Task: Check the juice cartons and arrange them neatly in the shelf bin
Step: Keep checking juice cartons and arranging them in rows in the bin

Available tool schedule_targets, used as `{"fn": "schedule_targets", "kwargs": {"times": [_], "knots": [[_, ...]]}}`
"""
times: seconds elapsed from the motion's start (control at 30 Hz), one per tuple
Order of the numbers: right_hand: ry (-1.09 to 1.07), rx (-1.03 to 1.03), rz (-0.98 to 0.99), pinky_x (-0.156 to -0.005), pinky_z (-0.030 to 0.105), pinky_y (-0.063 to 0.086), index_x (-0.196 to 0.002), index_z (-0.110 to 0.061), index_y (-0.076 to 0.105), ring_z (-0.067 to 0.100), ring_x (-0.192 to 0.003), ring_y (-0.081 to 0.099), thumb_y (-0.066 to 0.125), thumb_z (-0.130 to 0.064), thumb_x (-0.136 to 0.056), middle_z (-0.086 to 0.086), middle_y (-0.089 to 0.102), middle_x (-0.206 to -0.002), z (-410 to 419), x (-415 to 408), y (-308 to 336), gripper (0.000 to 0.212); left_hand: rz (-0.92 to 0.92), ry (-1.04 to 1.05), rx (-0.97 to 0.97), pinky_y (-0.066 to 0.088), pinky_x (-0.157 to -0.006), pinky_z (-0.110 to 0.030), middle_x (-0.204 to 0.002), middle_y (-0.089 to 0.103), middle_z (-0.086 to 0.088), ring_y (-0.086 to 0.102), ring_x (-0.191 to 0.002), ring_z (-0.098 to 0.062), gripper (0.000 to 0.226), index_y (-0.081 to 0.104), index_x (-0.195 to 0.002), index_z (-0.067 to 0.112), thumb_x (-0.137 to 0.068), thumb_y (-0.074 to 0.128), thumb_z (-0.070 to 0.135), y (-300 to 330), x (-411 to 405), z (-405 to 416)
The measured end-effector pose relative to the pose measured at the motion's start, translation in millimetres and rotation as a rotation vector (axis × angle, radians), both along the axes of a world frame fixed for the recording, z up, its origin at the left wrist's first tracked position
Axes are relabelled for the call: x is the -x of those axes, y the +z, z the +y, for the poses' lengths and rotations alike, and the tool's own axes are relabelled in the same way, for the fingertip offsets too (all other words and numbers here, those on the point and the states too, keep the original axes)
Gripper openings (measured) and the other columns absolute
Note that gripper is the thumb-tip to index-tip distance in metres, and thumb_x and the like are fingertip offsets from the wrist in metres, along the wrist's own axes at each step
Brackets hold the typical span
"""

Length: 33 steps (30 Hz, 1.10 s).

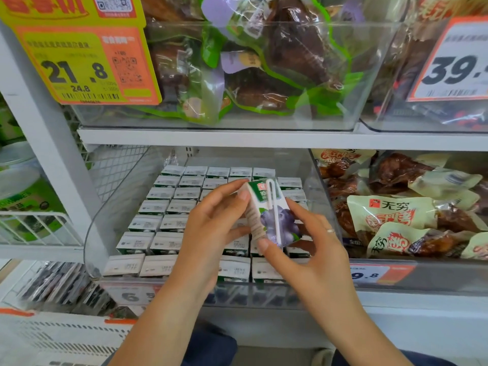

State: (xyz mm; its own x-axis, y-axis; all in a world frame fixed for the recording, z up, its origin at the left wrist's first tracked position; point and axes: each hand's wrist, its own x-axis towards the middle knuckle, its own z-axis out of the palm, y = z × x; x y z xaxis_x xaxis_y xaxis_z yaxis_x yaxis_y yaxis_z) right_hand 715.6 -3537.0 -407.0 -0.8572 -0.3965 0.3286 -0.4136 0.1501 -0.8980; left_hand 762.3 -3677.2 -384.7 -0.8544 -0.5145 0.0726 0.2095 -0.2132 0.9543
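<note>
The clear shelf bin (pixel 314 186) at frame centre is packed with rows of juice cartons (pixel 169 202). Just above them my left hand (pixel 211 223) and right hand (pixel 306 244) both pinch one blueberry juice carton (pixel 272 215): light, stiff-edged, denting if squeezed, so I'd hold its side edges, clear of the straw (pixel 273 207).

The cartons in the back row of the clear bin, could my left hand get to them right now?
Probably not at once: the left hand holds the juice carton with the right hand. The bin is open on top, so the back-row cartons look reachable once it lets go.
</note>
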Motion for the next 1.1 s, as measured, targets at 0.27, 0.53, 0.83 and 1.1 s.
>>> {"fn": "schedule_targets", "kwargs": {"times": [0.27,0.53,0.83,1.1], "knots": [[0.203,0.289,-0.373,-0.077,0.015,0.052,-0.125,-0.019,0.060,0.004,-0.096,0.068,0.074,-0.033,-0.077,-0.013,0.072,-0.104,4,4,6,0.052,-0.053,-0.158,-0.086,0.055,-0.072,-0.023,-0.100,0.074,-0.008,0.070,-0.094,-0.019,0.037,0.074,-0.104,0.018,-0.079,0.063,0.043,3,1,7],[0.229,0.249,-0.378,-0.087,0.025,0.054,-0.126,-0.023,0.059,0.005,-0.102,0.066,0.072,-0.044,-0.079,-0.012,0.071,-0.109,-1,2,8,0.053,-0.056,-0.146,-0.197,0.056,-0.072,-0.024,-0.101,0.074,-0.010,0.071,-0.095,-0.020,0.037,0.077,-0.095,0.018,-0.077,0.064,0.047,2,2,4],[0.050,0.180,-0.209,-0.091,0.033,0.053,-0.124,-0.035,0.054,0.007,-0.106,0.063,0.081,-0.017,-0.069,-0.007,0.062,-0.119,-1,4,1,0.063,-0.039,-0.105,-0.208,0.056,-0.071,-0.022,-0.100,0.075,-0.006,0.071,-0.091,-0.014,0.021,0.078,-0.096,0.020,-0.079,0.067,0.028,-3,3,-2],[-0.032,-0.033,0.242,-0.093,0.013,0.043,-0.128,-0.035,0.046,-0.005,-0.109,0.050,0.086,-0.018,-0.066,-0.022,0.047,-0.118,3,8,-1,0.076,-0.075,-0.021,-0.073,0.056,-0.067,-0.023,-0.092,0.075,-0.004,0.071,-0.084,-0.015,0.034,0.078,-0.092,0.022,-0.071,0.068,0.047,1,3,2]]}}
